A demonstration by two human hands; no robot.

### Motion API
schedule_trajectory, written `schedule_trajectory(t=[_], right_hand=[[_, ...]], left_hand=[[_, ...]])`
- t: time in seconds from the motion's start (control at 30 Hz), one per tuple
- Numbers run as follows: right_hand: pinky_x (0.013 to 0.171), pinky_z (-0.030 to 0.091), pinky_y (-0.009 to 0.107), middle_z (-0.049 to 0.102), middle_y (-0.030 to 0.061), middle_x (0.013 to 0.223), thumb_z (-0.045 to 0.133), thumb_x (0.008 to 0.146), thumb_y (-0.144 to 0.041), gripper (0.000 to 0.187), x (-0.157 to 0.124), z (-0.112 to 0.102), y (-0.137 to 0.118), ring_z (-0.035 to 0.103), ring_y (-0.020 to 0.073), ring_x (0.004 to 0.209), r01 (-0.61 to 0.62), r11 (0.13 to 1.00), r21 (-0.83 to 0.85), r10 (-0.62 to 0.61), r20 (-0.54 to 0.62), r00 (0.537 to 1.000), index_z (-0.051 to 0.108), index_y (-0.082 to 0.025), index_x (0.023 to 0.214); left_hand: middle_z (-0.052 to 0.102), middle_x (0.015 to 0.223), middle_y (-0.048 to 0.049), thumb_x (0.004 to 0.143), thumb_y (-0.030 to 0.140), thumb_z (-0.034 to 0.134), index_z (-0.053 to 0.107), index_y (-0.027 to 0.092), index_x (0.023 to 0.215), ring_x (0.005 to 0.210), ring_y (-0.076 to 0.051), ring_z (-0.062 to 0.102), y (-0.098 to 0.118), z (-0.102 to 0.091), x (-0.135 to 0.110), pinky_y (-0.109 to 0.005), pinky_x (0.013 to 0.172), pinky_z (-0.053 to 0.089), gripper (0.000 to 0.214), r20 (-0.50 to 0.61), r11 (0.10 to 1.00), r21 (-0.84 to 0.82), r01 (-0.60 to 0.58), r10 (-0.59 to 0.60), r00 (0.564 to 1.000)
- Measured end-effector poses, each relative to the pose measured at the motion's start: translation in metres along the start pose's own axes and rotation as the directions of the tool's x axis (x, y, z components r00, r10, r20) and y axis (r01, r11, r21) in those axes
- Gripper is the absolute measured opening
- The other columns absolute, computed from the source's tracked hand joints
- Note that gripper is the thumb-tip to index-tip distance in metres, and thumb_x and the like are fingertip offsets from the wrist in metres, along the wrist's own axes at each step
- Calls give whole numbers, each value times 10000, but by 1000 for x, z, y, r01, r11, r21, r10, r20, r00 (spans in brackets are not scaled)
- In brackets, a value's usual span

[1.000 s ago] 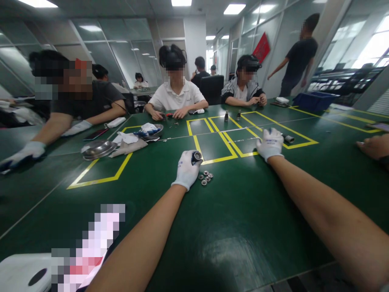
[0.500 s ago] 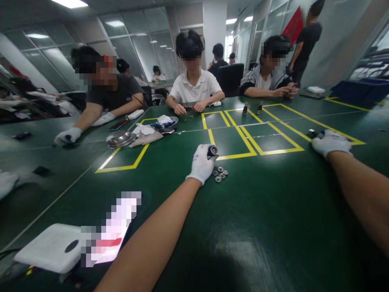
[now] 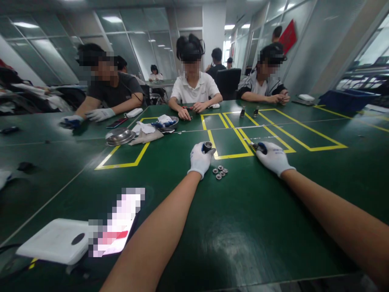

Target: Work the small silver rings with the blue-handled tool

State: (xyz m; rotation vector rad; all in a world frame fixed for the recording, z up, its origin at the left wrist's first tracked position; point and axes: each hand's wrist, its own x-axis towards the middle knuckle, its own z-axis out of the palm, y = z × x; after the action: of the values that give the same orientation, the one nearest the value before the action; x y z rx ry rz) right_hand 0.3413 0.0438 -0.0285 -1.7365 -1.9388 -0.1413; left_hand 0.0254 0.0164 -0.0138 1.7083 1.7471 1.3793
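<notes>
Cylinder (image 3: 208,146) sits mouth-up in the left hand's (image 3: 200,158) wrapped fingers, near some discs (image 3: 220,172); the right hand's (image 3: 273,157) curled fingers pinch a metal part (image 3: 254,144). Looks like pairing-up; next wants careful alignment.

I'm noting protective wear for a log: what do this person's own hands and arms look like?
The left hand and right hand each wear a white glove with small blue print on the back; the right one shows dark blue too. The forearms show no sleeves.
</notes>
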Motion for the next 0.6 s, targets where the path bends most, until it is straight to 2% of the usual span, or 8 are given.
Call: schedule_trajectory(t=[0.13, 0.23, 0.43, 0.6], right_hand=[[885, 506, 375, 726, 128, 1058, 570, 893, -320, 275, -10, 20, -72, 654, 281, 976, -18, 997, 81, 19, -12, 1000, 707, -186, 1090], [920, 501, 383, 720, 130, 1084, 573, 893, -317, 271, -15, 27, -97, 645, 286, 1025, -16, 993, 116, 16, -4, 1000, 697, -192, 1099], [936, 495, 377, 711, 129, 1117, 571, 901, -319, 285, -18, 24, -95, 636, 276, 1036, 44, 986, 163, -52, 46, 998, 678, -193, 1133], [945, 495, 372, 710, 124, 1128, 572, 911, -307, 282, -17, 23, -93, 636, 272, 1055, 45, 985, 165, -54, 50, 997, 679, -197, 1148]], left_hand=[[734, 1154, -98, 832, 452, 767, 700, 210, 1141, 1086, -270, 668, -1, -4, 1, -368, 980, 504, 398, 70, 997, 75, -16, 10, 998], [748, 1111, -85, 833, 475, 758, 685, 218, 1133, 1040, -270, 680, 0, -7, 1, -363, 940, 511, 402, 102, 995, 97, -23, 13, 995], [754, 1052, -64, 781, 317, 800, 648, 232, 1036, 1002, -263, 695, 4, -9, -1, -337, 885, 511, 308, 110, 980, 198, -24, 2, 994], [745, 1092, -85, 765, 295, 803, 614, 232, 1012, 1063, -282, 694, 7, -11, 0, -353, 919, 508, 317, 104, 949, 314, 12, -46, 994]])
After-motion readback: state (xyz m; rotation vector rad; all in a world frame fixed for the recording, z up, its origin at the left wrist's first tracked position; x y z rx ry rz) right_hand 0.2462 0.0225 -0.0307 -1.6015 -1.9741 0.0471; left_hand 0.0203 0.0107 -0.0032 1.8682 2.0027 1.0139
